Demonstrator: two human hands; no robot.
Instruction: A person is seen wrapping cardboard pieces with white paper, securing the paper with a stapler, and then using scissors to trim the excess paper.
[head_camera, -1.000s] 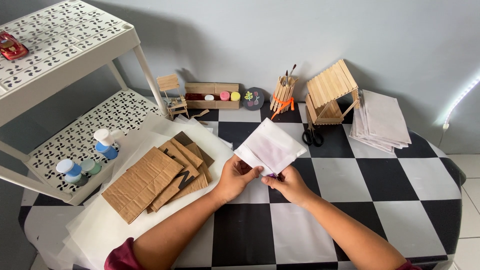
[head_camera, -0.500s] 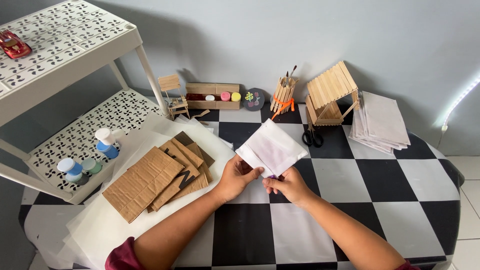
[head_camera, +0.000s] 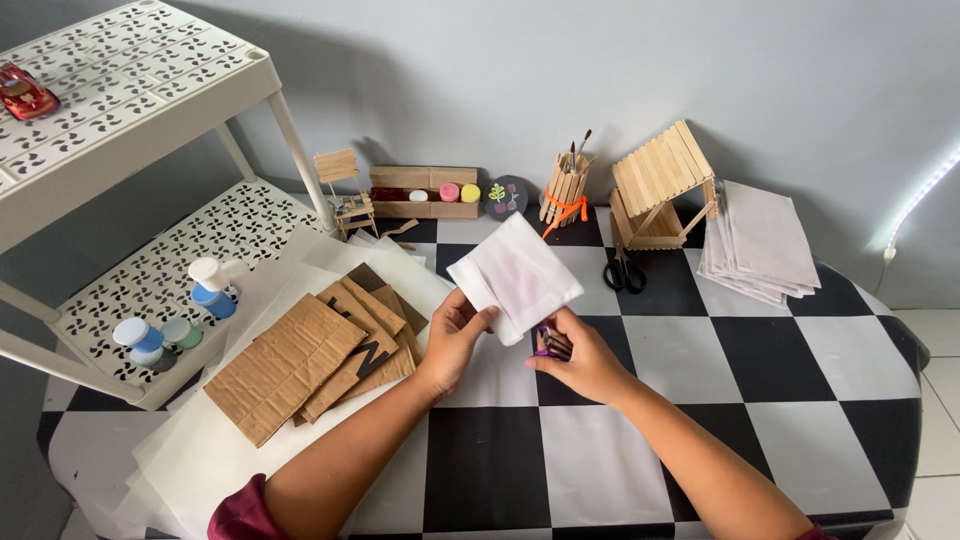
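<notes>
My left hand (head_camera: 455, 340) pinches the lower left edge of a folded sheet of white translucent paper (head_camera: 515, 272), held tilted above the checkered table (head_camera: 780, 350). My right hand (head_camera: 585, 362) is closed around a small purple-handled tool (head_camera: 548, 345), whose tip meets the paper's lower edge. What kind of tool it is cannot be made out. Both hands are close together over the middle of the table.
Left of my hands, brown cardboard pieces (head_camera: 300, 360) lie on large white sheets (head_camera: 190, 460). At the back stand a stick house (head_camera: 662, 190), a brush holder (head_camera: 565, 190), black scissors (head_camera: 624, 270) and a paper stack (head_camera: 760, 245). A white shelf (head_camera: 150, 280) with paint jars (head_camera: 210, 290) stands at left.
The paper has shifted slightly in my hands, and my right hand has moved a little along its lower edge. Nothing else has moved.
</notes>
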